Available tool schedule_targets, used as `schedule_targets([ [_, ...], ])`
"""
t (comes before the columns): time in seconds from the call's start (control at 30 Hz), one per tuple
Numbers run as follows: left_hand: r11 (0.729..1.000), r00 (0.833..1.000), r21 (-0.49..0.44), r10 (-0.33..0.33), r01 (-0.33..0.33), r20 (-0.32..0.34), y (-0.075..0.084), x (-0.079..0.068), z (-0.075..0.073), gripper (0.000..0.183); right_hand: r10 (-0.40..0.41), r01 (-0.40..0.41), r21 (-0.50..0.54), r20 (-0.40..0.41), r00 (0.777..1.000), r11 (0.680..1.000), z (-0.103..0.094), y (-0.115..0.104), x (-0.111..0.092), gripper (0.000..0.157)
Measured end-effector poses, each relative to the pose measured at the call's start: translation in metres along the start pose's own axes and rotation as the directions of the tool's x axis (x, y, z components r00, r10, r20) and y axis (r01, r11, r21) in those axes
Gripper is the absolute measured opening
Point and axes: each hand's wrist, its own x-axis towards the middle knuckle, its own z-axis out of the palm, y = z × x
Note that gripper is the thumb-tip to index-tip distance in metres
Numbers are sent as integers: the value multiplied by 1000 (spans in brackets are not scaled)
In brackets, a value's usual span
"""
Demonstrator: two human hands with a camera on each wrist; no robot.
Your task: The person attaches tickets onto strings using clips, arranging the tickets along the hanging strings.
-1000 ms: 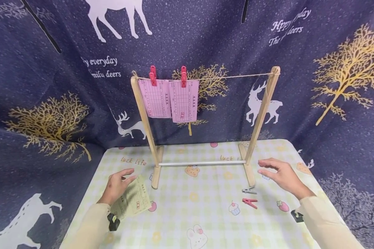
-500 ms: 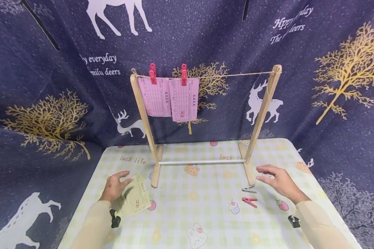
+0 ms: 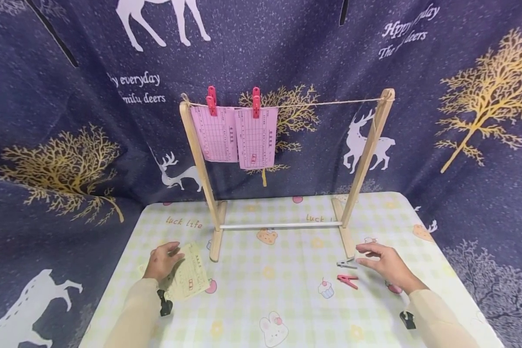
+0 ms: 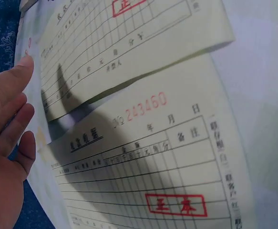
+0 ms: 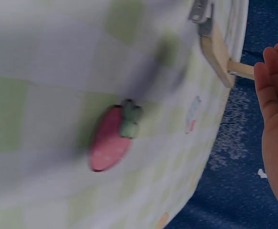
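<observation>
My left hand [image 3: 162,261] hovers with relaxed fingers over the left edge of pale yellow receipt slips [image 3: 190,275]. In the left wrist view two slips show, an upper one [image 4: 129,52] and a lower one [image 4: 177,164], and the fingers hold nothing. On the right, my right hand [image 3: 384,263] is held loosely with nothing in it, close beside a grey clothespin [image 3: 347,264]. A red clothespin [image 3: 348,281] lies just below that one. Two pink receipt slips [image 3: 215,137] hang from a string [image 3: 322,103], each under a red clothespin [image 3: 256,102].
A wooden stand [image 3: 200,164] with two posts and a white crossbar [image 3: 282,225] stands at the back of the table. The checked tablecloth [image 3: 243,304] has printed pictures. A dark blue curtain [image 3: 313,179] with deer and trees hangs behind.
Both hands have sunk lower towards the table. My left hand has drawn nearer the yellow slips, and my right hand nearer the grey clothespin. The hanging pink slips stay put.
</observation>
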Motion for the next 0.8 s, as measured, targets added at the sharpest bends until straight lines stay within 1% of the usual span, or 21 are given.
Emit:
schedule_targets([
  [0.1,1000,1000,14,-25,25,3,0,1,2,49,39,-40,15,14,999,999,4,4,-7,30],
  [0.3,999,999,36,-28,30,-39,-4,5,6,48,121,-124,49,48,991,991,16,12,-21,31],
  [0.4,999,998,38,-30,32,-59,-8,5,8,49,181,-185,49,82,980,982,21,13,-28,34],
  [0.5,999,996,31,-33,36,-83,-12,4,10,49,240,-248,48,125,963,968,24,14,-33,38],
  [0.57,999,994,23,-37,39,-101,-14,4,11,49,265,-274,45,147,953,961,26,14,-36,40],
  [0.67,999,992,4,-44,45,-120,-15,3,13,49,273,-281,28,155,949,959,29,15,-38,41],
  [0.8,998,990,-18,-56,54,-133,-15,3,15,47,230,-232,2,137,964,973,31,17,-39,42],
])
